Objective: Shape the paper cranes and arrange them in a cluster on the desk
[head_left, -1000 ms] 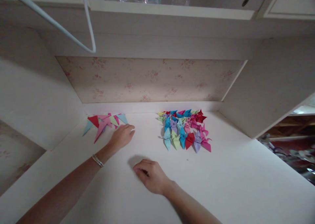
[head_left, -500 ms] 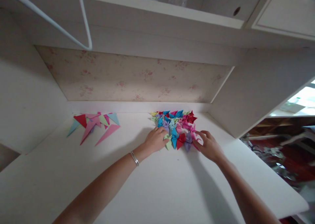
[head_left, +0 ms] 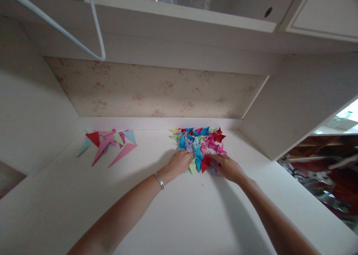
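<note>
Small folded paper cranes in many colours lie in tight rows on the white desk (head_left: 179,214). My left hand (head_left: 181,161), a silver bracelet on its wrist, rests at the left end of the front row. Its curled fingers touch a light green crane (head_left: 192,167); a pale blue scrap of paper peeks from under the hand. Between my hands sit a blue crane (head_left: 198,161) and a red crane (head_left: 206,163). My right hand (head_left: 228,167) has its fingers bent over a purple crane (head_left: 214,170), mostly covering it, with fingertips by the red one.
Long pointed folded papers (head_left: 104,146) in pink, red, green and blue lie in a pile at the back left. A shelf (head_left: 179,14) with clear containers overhangs the desk. A white cable (head_left: 56,25) hangs at upper left. Side panels (head_left: 296,102) enclose the desk.
My right hand has moved left from the row's right end, over the purple crane. My left hand has shifted slightly right. The view has tilted up a little.
</note>
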`<state>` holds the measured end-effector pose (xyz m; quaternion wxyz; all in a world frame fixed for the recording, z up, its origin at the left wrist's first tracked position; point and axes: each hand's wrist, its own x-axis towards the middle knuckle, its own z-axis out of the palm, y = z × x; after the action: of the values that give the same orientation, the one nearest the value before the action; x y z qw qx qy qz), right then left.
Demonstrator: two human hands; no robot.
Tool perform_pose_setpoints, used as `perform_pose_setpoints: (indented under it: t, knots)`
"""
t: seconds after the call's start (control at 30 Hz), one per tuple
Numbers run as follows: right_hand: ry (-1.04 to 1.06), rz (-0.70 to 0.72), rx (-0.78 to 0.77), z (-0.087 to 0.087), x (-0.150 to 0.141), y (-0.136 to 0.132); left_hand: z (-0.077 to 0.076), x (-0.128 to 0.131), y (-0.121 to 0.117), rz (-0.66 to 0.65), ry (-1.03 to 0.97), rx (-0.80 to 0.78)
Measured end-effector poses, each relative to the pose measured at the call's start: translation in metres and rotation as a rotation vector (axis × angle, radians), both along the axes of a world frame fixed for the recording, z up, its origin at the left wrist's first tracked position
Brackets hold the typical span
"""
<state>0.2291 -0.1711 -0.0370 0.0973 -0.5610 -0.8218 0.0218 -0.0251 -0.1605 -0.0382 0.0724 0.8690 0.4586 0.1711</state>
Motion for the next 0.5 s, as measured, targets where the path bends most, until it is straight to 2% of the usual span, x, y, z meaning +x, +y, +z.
perform_pose_setpoints:
  t: [0.3,0.4,0.5]
  knots:
    - [0.001,0.080,-0.057,0.022,-0.018,-0.009,0.000,0.006,-0.001,-0.047,-0.045,-0.047]
    - [-0.022,0.107,-0.084,0.030,-0.019,-0.013,0.000,-0.002,-0.006,-0.064,-0.048,-0.049]
    - [-0.018,0.091,-0.079,0.044,-0.021,-0.016,0.003,-0.021,-0.016,-0.072,-0.054,-0.044]
